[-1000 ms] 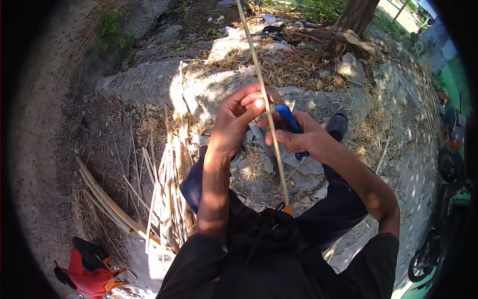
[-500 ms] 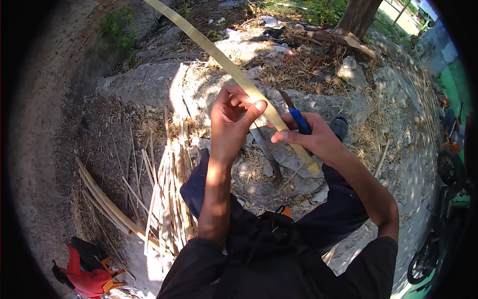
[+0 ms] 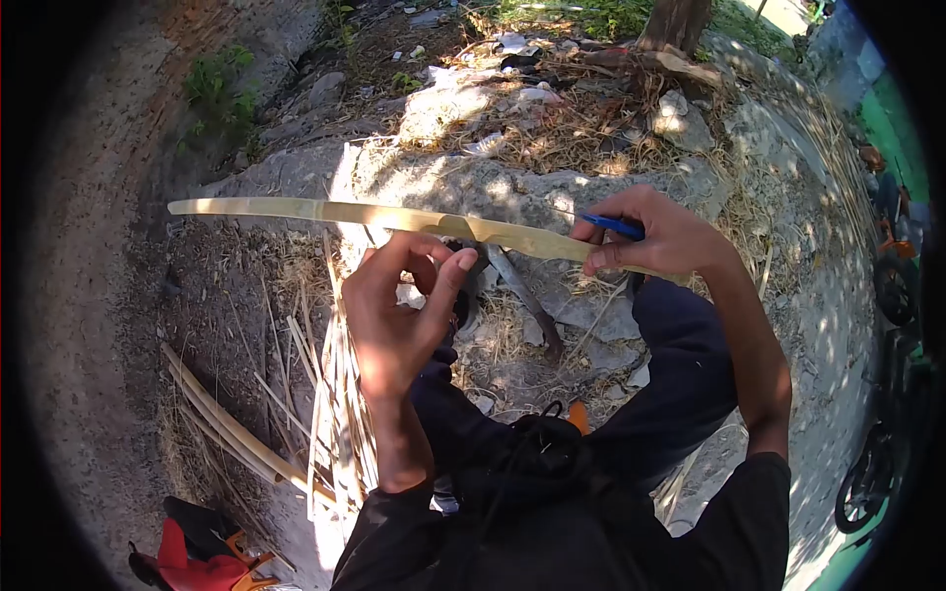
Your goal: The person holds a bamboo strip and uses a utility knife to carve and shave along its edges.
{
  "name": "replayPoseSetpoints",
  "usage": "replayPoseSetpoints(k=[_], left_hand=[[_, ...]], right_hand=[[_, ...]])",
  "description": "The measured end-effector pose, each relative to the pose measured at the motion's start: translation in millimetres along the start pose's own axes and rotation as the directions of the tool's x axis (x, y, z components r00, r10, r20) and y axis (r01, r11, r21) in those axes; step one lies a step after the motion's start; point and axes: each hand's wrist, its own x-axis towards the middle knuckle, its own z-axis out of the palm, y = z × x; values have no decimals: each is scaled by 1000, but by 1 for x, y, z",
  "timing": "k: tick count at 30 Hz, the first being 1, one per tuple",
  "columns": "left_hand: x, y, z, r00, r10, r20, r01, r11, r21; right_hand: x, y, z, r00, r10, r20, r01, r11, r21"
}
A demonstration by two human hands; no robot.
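Observation:
A long pale bamboo strip [image 3: 379, 215] lies nearly level across the view in front of me. Its right end is gripped by my right hand [image 3: 675, 236], between thumb and fingers. That same hand also keeps hold of a blue-handled knife [image 3: 616, 227], whose blade hardly shows from this angle. My left hand [image 3: 389, 320] is just below the middle of the strip, thumb and fingers curved and apart. Whether its fingertips touch the strip I cannot tell. On the ground below lies a tool [image 3: 522, 295] with a grey upper part and a dark curved end.
Many thin split strips [image 3: 345, 424] are piled at my left, beside thicker bamboo pieces [image 3: 222, 419]. A red and black object [image 3: 187, 557] with orange parts is at lower left. Stones and dry scraps cover the ground near a tree trunk [image 3: 675, 25]. Wheels [image 3: 867, 483] stand far right.
The bamboo strip has swung from steeply slanted to nearly level. My right hand moved up and right with strip and knife, while my left hand moved left and down, its fingers apart.

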Motion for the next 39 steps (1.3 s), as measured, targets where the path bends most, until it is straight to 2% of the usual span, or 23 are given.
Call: replayPoseSetpoints(k=[1, 2, 4, 6, 8, 10, 11, 12, 13, 14, 16, 18, 19, 20, 22, 24, 25, 27, 28, 30, 34, 36, 39], left_hand=[[-4, 15, -9, 994, 112, 17, -113, 970, 213], [-9, 27, -9, 995, 95, 10, -95, 966, 241], [-15, 43, -13, 966, 225, 127, -259, 862, 436], [-30, 45, -15, 947, 41, 318, -190, 871, 454], [-43, 47, -19, 853, -139, 503, -173, 834, 523], [-51, 32, -19, 842, -86, 533, -214, 853, 476], [-51, 29, -20, 736, -192, 649, -11, 955, 295], [-53, 27, -20, 599, -241, 764, 228, 966, 126], [-59, 29, -19, 537, -225, 813, 390, 921, -3], [-66, 31, -16, 540, -230, 810, 393, 919, -2], [-78, 32, -8, 480, -271, 834, 573, 817, -64], [-88, 29, 2, 480, -251, 841, 582, 808, -92], [-91, 29, 7, 527, -227, 819, 583, 798, -154], [-92, 30, 11, 570, -201, 797, 579, 786, -216], [-93, 33, 17, 542, -165, 824, 636, 722, -274], [-92, 38, 29, 515, -121, 848, 690, 645, -327], [-93, 42, 36, 511, -95, 854, 711, 605, -358], [-94, 55, 48, 489, -109, 866, 748, 563, -351], [-96, 55, 56, 471, -105, 876, 758, 556, -341], [-99, 54, 71, 415, -40, 909, 730, 611, -306], [-104, 56, 86, 391, -133, 911, 758, 608, -236], [-104, 58, 85, 409, -159, 899, 763, 599, -241], [-102, 61, 80, 476, -191, 859, 650, 734, -198]], right_hand=[[-2, -1, -2, 996, -70, 54, 76, 991, -111], [-2, -3, -2, 983, -138, 120, 162, 963, -217], [-4, -16, -1, 979, -90, 181, 139, 950, -278], [-8, -28, 7, 969, -37, 244, 123, 930, -347], [-14, -39, 16, 966, -103, 238, 232, 755, -613], [-20, -43, 27, 963, -207, 172, 269, 699, -662], [-24, -44, 32, 947, -304, 103, 284, 642, -713], [-26, -46, 35, 945, -307, 110, 291, 642, -709], [-27, -50, 36, 899, -437, 20, 319, 622, -716], [-28, -55, 38, 828, -556, -70, 341, 599, -724], [-49, -85, 37, 836, -532, -134, 240, 574, -783], [-67, -91, 32, 778, -540, -321, 187, 687, -702], [-77, -87, 30, 779, -535, -327, 178, 689, -703], [-91, -81, 26, 778, -469, -418, 90, 742, -664], [-122, -64, 23, 764, -380, -521, -27, 789, -614], [-152, -35, 28, 766, -208, -608, -24, 936, -351], [-170, -21, 33, 762, -191, -618, -48, 936, -348], [-202, 7, 52, 741, 114, -662, -53, 992, 111], [-213, 19, 67, 720, 126, -682, -22, 987, 159], [-233, 43, 96, 710, 185, -679, -29, 972, 235], [-227, 75, 160, 583, 215, -783, 178, 907, 382], [-211, 77, 171, 649, 192, -736, 142, 920, 365], [-195, 68, 165, 713, 141, -687, 51, 967, 251]])
